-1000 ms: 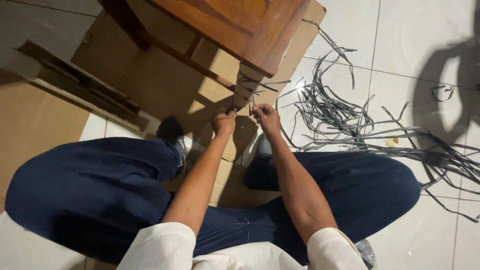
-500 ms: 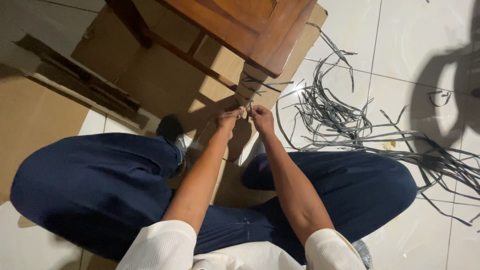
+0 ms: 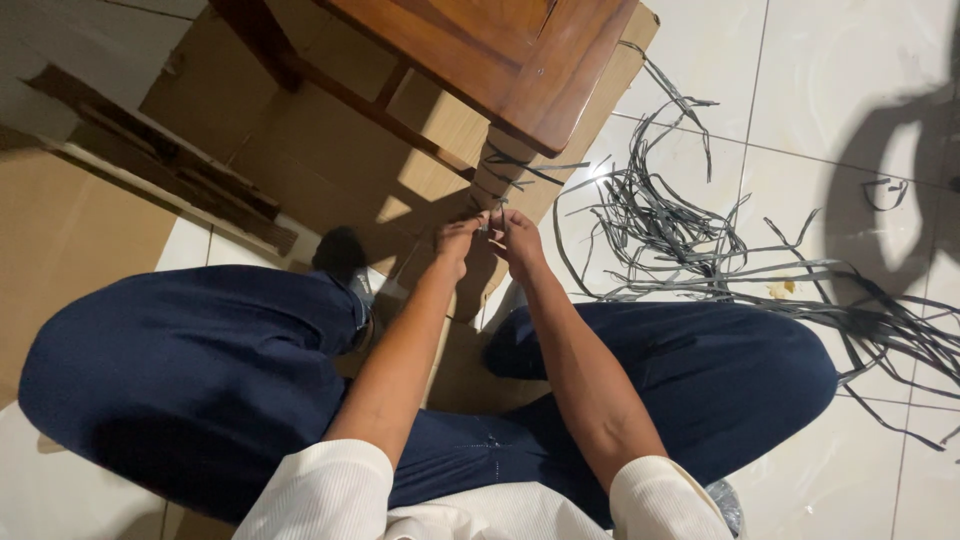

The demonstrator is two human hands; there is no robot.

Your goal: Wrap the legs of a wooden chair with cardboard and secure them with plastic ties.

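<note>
Both hands are pinched shut on the same bit of grey strap: left hand (image 3: 455,240) and right hand (image 3: 518,238) meet fingertip to fingertip right at the foot of the wrapped table leg (image 3: 492,170), which stands on flattened cardboard (image 3: 320,160). The strap end (image 3: 487,222) between them is tiny, so I can't make out exactly how it's held. Looks like thin, light, flat plastic banding, springy rather than floppy, probably slick and sharp-ish on the edges, so I'd grab it flat between thumb and finger close to the leg. Further out on the white tile floor (image 3: 830,80) there's a big loose tangle of strips (image 3: 700,250), curling every which way.
</note>
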